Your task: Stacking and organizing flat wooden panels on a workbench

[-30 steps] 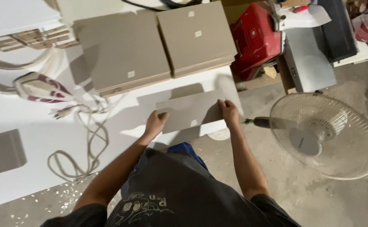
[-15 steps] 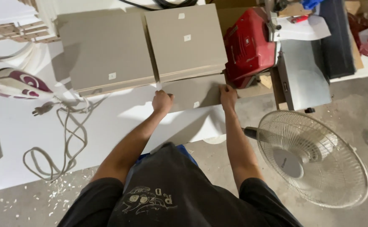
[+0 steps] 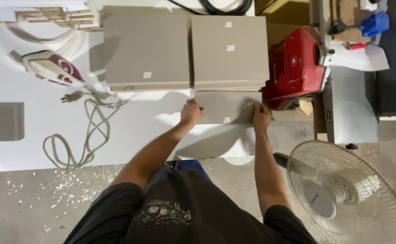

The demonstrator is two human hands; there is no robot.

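Panel [image 3: 225, 107] pushed nearer stacks [image 3: 229, 47]; left hand [image 3: 191, 112], right hand [image 3: 261, 116] seemingly clamp its ends

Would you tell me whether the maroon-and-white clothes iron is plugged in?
Unplugged: the maroon-and-white clothes iron has its plug lying loose on the white table.

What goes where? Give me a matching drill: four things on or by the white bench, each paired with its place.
Things:
1. clothes iron
2. red machine
3. fan
4. grey panel

Places:
A. on the floor, lower right
B. between both hands
C. far left of the bench, by a coiled cord
D. right of the stacked panels

Pairs: 1-C, 2-D, 3-A, 4-B
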